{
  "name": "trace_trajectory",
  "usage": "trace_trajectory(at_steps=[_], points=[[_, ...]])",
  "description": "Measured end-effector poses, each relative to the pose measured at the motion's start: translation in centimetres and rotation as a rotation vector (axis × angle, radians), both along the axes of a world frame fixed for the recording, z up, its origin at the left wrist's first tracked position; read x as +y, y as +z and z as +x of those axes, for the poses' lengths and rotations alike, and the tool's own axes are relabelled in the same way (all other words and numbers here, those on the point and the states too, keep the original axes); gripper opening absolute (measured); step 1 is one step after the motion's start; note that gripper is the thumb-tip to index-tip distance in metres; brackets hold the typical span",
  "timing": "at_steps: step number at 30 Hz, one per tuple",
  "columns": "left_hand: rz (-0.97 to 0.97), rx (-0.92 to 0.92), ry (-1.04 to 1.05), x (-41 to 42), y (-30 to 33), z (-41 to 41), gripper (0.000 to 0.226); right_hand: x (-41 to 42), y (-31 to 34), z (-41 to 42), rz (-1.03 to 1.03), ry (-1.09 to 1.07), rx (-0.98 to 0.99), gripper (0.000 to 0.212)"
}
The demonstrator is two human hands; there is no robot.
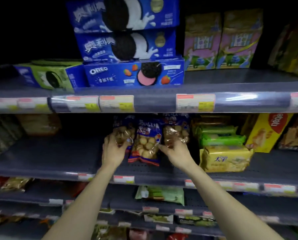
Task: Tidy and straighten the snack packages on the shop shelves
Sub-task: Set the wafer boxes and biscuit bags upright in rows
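Hands at work on the middle shelf point(61, 158) of a shop display: a person's left hand point(113, 151) curls round the left of three biscuit bags point(123, 134), while the right hand point(176, 154) grips the lower edge of the right bag point(176, 134). Between them the middle bag point(147, 144) leans forward untouched, its bottom seam resting on the shelf nearer the front lip than its neighbours. The step in hand appears to be squaring up this trio; the next move probably calls for setting both outer bags upright and level, then pushing the middle one back into line. Each clear-fronted bag shows small round golden biscuits inside. Just to the right, a yellow wafer pack point(226, 159) lies flat, with green packs point(221, 137) stacked behind it. On the shelf above, blue sandwich-biscuit boxes point(125, 44) sit stacked three high, and one green-fronted box point(49, 75) beside them lies skewed.
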State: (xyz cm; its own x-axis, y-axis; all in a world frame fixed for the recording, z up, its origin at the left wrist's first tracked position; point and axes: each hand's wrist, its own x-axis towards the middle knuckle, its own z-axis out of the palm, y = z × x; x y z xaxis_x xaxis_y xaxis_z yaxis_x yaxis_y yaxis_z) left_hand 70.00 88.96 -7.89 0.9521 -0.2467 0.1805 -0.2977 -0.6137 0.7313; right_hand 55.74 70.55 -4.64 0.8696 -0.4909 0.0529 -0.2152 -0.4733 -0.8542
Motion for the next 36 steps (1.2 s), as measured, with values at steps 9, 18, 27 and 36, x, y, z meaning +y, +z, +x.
trace_trajectory(at_steps=[9, 18, 27, 36], points=[[-0.136, 0.367, 0.029, 1.1, -1.6, 5.4, 0.087, 2.6, -4.0, 5.2, 0.220, -0.128, 0.102, 0.083], [-0.325, 0.412, -0.025, 1.3, -2.1, 6.8, 0.032, 2.9, -3.9, 6.2, 0.278, -0.216, 0.045, 0.047], [-0.606, 0.476, -0.030, 2.3, -0.8, 5.5, 0.020, 0.5, -3.9, 3.6, 0.279, -0.295, -0.054, 0.037], [-0.595, 0.497, -0.215, -2.3, -0.4, 1.7, 0.024, -2.9, -3.6, 1.6, 0.223, -0.437, -0.180, 0.057]])
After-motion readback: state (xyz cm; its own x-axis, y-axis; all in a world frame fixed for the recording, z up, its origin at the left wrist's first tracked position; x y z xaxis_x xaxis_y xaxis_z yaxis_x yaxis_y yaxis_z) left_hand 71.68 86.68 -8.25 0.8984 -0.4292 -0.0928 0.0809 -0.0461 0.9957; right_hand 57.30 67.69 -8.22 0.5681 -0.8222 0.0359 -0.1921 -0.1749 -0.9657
